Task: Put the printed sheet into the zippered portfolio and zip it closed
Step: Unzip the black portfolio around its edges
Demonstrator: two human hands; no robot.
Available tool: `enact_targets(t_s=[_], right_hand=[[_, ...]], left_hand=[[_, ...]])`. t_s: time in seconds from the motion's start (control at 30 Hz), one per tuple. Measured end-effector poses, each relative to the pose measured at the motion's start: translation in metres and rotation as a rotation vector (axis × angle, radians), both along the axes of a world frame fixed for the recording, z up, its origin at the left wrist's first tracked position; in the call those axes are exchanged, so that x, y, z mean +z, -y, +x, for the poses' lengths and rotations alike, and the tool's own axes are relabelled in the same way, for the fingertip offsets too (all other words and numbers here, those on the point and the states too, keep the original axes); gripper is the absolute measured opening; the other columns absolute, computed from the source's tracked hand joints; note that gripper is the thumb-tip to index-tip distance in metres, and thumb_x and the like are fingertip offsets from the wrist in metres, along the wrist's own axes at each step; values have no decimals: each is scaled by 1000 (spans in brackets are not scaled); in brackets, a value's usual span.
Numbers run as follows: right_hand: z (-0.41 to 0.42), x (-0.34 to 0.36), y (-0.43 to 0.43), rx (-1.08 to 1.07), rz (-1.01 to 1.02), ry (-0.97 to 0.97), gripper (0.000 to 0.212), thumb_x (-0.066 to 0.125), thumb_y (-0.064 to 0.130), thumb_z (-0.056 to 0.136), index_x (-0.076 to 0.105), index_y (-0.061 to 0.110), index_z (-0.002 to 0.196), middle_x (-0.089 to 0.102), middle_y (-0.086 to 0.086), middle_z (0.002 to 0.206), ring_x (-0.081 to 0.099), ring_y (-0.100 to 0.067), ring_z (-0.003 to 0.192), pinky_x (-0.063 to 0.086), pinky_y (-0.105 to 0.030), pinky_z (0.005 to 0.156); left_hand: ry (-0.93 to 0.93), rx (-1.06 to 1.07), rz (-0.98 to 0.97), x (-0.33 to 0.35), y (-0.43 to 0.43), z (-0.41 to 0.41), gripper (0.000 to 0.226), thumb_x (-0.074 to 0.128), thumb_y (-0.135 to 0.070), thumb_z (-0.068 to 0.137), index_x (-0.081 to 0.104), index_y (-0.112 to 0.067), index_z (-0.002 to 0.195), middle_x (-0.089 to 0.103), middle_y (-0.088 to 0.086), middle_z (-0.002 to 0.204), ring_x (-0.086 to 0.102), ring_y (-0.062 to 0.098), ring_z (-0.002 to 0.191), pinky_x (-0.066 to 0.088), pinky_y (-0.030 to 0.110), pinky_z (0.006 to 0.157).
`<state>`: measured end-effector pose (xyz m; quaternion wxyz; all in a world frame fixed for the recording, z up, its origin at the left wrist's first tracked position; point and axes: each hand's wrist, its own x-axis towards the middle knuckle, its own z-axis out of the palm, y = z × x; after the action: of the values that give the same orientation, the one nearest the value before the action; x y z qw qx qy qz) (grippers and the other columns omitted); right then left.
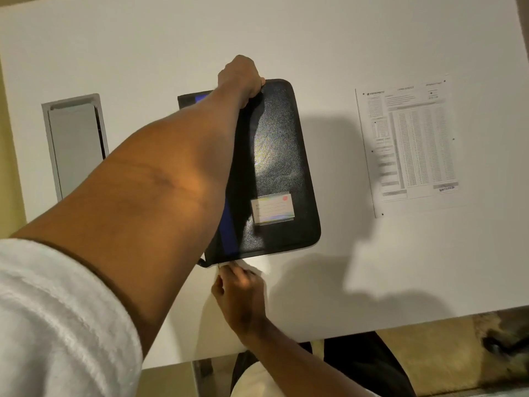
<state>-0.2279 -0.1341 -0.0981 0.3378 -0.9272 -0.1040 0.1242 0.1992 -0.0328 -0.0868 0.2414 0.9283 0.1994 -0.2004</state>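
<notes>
1. A grey rectangular hatch (75, 144) is set flush into the white worktop (171, 38) at the far left.
2. The left hand (240, 78), reaching from a white sleeve (57, 319), is closed over the far edge of the black zippered portfolio (274, 156), which lies mid-worktop with a blue strip along its left side.
3. A card label (272, 208) in a clear pocket on the portfolio cover has ruled lines and a red dot; its writing is too blurred to read.
4. The right hand (240, 296) is at the portfolio's near edge, fingertips pinched at the zipper line; what they hold cannot be told.
5. The printed sheet (409, 144) lies flat well to the right, apart from the portfolio. Its header and dense tables are illegible.
</notes>
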Motion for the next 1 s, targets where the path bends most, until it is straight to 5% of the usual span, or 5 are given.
enact_targets(t_s=[0.23, 0.43, 0.57, 0.73, 1.0], right_hand=[[13, 6, 16, -54, 58, 151, 20, 71, 36, 97, 77, 18, 103, 77, -1, 96, 72, -13, 83, 63, -29, 77], [104, 17, 80, -501, -18, -2, 39, 68, 34, 93, 56, 23, 129, 62, 3, 126, 59, -16, 117, 59, -35, 94], [154, 14, 104, -472, -99, -150, 52, 69, 31, 94, 51, 16, 140, 58, -5, 136, 56, -26, 127, 55, -45, 103], [191, 13, 113, -377, 3, -273, 37, 68, 27, 93, 61, 14, 128, 59, -8, 121, 62, -29, 111, 56, -46, 95], [213, 19, 117, -316, -42, -346, 30, 68, 26, 91, 69, 8, 114, 67, -11, 113, 68, -30, 100, 56, -40, 87]], left_hand=[[-10, -10, -10, 3, 0, 2, 41, 67, -34, 98, 65, -7, 130, 69, 8, 134, 63, 31, 126, 50, 41, 108], [14, -6, -116, 19, -1, -4, 36, 70, -24, 96, 68, 4, 119, 70, 17, 128, 64, 35, 123, 53, 46, 105], [131, 77, -282, 35, -3, -26, 21, 69, -15, 91, 72, -8, 111, 69, 12, 117, 65, 24, 103, 56, 36, 99], [310, 183, -211, 38, -22, -110, 17, 63, -14, 93, 68, -12, 109, 65, 18, 115, 60, 31, 113, 49, 40, 100], [4, 541, -5, 16, -35, -244, 41, 65, -22, 93, 61, 2, 126, 54, 27, 127, 55, 45, 120, 51, 50, 97]])
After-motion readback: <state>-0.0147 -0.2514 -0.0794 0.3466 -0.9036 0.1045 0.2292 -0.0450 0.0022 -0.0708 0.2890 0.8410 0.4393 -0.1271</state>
